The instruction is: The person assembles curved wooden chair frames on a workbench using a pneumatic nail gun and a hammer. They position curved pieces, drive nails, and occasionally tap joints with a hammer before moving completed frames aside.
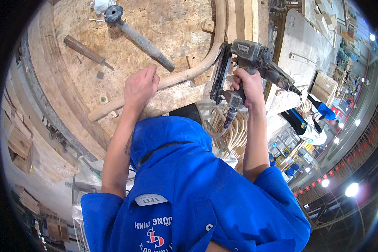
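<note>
My right hand (251,86) is wrapped around the handle of a dark pneumatic nail gun (248,51). An air hose fitting hangs from the handle's lower end. The gun's long upright magazine is beside a curved wooden rail (185,75), close to its bend; whether they touch is hidden. Across the rail's lower left part lies my left hand (141,87), its fingers curled over the wood. A hammer (145,44) with a round dark head rests beyond that hand. To its left is a wooden-handled tool with a narrow metal tip, like a chisel (85,50).
Small wooden blocks (208,26) are fixed to the worn plywood board (172,17) along the rail. A curved wooden edge (50,50) borders the board on the left. Bent wooden parts (235,122) stand below the gun. Another person (308,124) is farther off to the right.
</note>
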Demonstrator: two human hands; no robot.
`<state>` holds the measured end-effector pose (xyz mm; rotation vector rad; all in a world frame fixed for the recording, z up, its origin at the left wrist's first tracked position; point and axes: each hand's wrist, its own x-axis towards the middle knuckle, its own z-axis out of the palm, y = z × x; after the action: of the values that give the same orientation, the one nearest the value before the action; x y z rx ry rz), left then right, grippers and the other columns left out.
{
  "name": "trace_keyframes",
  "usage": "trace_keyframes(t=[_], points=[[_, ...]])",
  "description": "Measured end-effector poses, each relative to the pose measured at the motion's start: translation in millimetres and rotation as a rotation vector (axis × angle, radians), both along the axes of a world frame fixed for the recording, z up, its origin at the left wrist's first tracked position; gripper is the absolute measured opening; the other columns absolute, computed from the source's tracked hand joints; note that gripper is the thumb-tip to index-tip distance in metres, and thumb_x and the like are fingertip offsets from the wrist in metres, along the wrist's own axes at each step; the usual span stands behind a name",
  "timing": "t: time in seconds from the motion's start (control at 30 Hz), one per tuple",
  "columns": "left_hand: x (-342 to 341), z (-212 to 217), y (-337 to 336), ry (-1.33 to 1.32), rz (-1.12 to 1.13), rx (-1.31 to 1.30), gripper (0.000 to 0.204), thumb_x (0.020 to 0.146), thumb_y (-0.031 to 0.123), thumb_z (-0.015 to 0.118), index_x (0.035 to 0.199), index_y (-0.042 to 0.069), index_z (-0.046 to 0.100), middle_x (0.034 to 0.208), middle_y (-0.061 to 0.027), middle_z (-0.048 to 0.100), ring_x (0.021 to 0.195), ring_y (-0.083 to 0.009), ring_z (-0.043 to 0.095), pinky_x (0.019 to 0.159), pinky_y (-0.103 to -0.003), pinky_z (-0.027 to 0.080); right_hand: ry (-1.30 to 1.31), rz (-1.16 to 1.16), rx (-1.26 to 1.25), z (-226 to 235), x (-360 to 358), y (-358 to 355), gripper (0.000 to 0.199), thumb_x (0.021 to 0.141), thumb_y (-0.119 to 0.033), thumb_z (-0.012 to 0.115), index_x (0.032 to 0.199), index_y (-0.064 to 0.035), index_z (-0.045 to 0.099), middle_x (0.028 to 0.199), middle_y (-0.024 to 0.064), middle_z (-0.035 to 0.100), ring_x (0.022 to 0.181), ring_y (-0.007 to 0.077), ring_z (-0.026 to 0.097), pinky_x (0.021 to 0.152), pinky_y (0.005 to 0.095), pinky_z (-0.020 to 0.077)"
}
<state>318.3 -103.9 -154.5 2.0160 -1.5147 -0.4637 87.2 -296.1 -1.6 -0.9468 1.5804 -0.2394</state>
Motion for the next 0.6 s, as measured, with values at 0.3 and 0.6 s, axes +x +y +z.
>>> trace_keyframes(t=[0.3, 0.6], points=[[0.7, 4.2, -1.4, -0.011, -0.01, -0.004, 0.017, 0.086, 0.013, 0.069, 0.102, 0.009, 0.066, 0.078, -0.0072, 0.064, 0.068, -0.0247, 0.066, 0.061, -0.038, 0.055, -0.023, 0.015, 0.008, 1.9, 0.3, 2.2, 0.007, 0.089, -0.002, 0.06, 0.089, -0.0042, 0.054, 0.066, 0.0008, 0.047, 0.05, 0.0114, 0.047, 0.05, 0.0308, 0.0477], [-0.5, 6.5, -0.3, 0.01, 0.002, 0.005, 0.018, 0.086, 0.014, 0.069, 0.104, 0.009, 0.066, 0.079, -0.0074, 0.066, 0.069, -0.0269, 0.066, 0.064, -0.039, 0.055, -0.012, 0.089, 0.017, 4.5, 1.6, 1.5, 0.007, 0.09, -0.003, 0.06, 0.088, -0.0054, 0.054, 0.066, -0.0002, 0.048, 0.051, 0.0102, 0.046, 0.05, 0.0293, 0.0457]])
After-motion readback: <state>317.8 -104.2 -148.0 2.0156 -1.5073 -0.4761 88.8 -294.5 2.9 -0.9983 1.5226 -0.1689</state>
